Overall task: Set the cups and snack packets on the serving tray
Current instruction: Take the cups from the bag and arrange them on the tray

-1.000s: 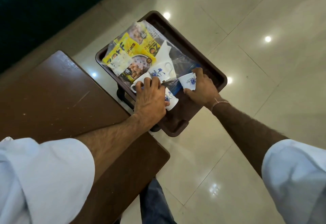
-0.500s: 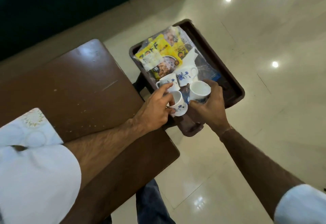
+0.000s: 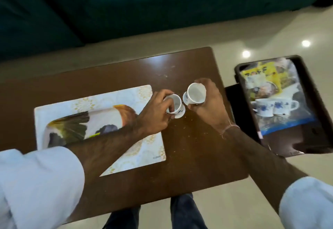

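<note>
Counting cups first: we see 4, all white w/ blue flower print. We hold 2 over the brown table [image 3: 189, 147]: our left hand [image 3: 153, 115] has its fingers curled tight round the left held cup [image 3: 175, 106], and our right hand [image 3: 207, 102] is wrapped closed round the right held cup [image 3: 195, 94], which is tipped so its mouth faces left. The two cups sit just beside each other, maybe touching at the rims; we can't tell for sure. The other 2 cups [image 3: 273, 107] stand on the dark brown tray [image 3: 310, 146] at the right, side by side.

Snack packets [image 3: 261, 75]: yellow, lying at the far end of that tray under clear plastic w/ a blue strip near its near edge; the count is blurred, at least 1. Lettering on the yellow pack reads approx. "Zoff", not sharp.

One white serving tray [image 3: 144, 95] w/ a bird picture and gold pattern lies on the table's left part, under our left forearm; small writing in its near right corner is too small to read.

Table top is glossy, w/ crumbs. Floor [image 3: 270, 30] is pale glossy tile w/ light reflections; a dark green sofa [image 3: 126, 7] runs along the far side.
</note>
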Tool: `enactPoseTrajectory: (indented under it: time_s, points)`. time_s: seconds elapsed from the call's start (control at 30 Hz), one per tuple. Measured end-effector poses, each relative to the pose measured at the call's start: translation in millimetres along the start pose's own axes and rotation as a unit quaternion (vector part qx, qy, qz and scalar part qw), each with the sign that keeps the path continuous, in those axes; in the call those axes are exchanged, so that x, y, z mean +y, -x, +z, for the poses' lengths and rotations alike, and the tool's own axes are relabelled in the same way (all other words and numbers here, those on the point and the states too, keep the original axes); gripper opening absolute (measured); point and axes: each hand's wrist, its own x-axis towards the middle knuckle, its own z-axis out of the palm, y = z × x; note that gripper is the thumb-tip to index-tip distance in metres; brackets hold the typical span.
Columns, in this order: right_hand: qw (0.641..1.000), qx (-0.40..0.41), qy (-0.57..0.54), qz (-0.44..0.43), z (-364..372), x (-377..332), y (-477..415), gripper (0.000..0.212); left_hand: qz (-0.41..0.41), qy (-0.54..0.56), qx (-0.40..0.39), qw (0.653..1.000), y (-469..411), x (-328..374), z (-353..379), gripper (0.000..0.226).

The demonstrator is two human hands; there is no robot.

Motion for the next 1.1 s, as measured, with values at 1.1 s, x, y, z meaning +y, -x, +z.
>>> enactPoseTrajectory:
  time_s: [1.1]
  points:
    - [0.753, -0.385, 0.344, -0.408, 301.4, -181.4, -4.4, 0.108, -0.314, 0.053, 0.214, 0.923, 274.5, -177.1, -38.8, 0.086]
